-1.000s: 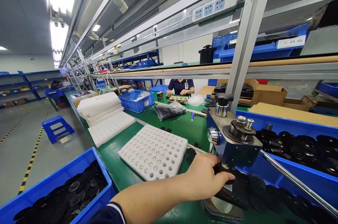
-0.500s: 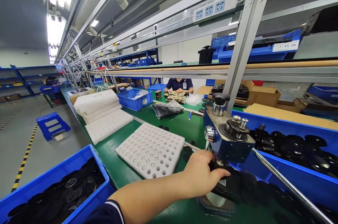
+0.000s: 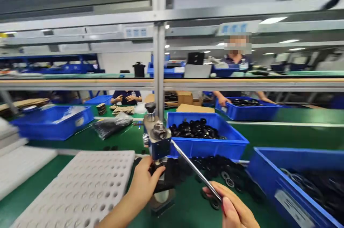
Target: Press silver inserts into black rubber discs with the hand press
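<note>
gripping the steel lever of the blue press, the right hand has its fingers curled around the lower end. the left hand pinches, between thumb and fingers, a dark piece, which is located under the press block; its shape is partly hidden. to the left lies a white foam tray, and behind the lever stands a blue bin with black parts.

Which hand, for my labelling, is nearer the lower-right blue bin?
Right. The right hand, on the lever, is left of the bin; the left hand is farther left, at the press.
</note>
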{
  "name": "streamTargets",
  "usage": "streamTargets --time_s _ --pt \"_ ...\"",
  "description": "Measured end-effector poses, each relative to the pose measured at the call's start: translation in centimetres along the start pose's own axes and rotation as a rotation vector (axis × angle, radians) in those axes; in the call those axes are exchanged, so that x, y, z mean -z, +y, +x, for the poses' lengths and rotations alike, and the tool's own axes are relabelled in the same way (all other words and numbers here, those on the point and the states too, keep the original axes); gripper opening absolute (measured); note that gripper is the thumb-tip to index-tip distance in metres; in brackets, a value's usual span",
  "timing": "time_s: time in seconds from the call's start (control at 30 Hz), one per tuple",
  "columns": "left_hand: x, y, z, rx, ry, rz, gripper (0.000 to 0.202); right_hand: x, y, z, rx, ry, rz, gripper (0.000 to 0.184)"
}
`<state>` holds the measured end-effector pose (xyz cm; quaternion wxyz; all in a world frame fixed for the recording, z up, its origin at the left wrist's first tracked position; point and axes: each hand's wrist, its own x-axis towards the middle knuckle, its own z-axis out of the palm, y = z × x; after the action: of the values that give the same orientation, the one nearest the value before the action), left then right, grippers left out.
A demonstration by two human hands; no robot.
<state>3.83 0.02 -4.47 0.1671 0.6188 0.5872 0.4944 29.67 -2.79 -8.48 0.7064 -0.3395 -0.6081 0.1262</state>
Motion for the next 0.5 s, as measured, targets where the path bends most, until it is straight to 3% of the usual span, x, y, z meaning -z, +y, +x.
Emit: streamTargets --time_s 0.2,0.37,0.5 --pt "-0.1 -0.1 0.3 -0.012 0.013 -0.007 0.032 0.9 -1.5 1.1 0.065 -0.048 -0.101 0.033" --pt "-0.4 -0.5 0.2 0.009 0.015 0.006 0.037 0.5 -0.8 0.2 0.049 -0.067 -0.119 0.034" --pt "-0.4 -0.6 0.2 -0.005 0.015 0.017 0.036 -0.4 -0.1 -0.4 0.085 0.059 -0.145 0.03"
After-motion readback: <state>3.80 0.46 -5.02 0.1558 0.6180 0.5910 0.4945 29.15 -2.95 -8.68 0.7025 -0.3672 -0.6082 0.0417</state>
